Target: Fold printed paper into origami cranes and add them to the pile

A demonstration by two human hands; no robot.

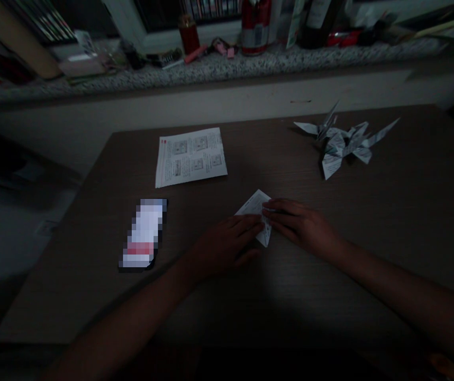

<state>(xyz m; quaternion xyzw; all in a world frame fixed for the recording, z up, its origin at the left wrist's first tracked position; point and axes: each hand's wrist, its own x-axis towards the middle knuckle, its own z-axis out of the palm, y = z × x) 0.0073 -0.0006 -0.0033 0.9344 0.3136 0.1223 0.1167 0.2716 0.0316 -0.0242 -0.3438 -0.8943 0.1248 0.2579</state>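
Note:
A small piece of printed paper (255,202), folded to a pointed shape, lies on the table in front of me. My left hand (227,241) rests flat across its left and lower part, fingers stretched out and thumb apart. From the right, my right hand (304,225) has its fingertips together at the paper's right edge, closed on a fold there. The fingers hide the middle of the paper.
A phone (143,233) with its screen lit lies at left on the table (195,317). Behind it is a printed sheet (191,157). Folded paper cranes (344,145) stand at back right. A stone sill (211,66) holds a red can (255,29) and other clutter.

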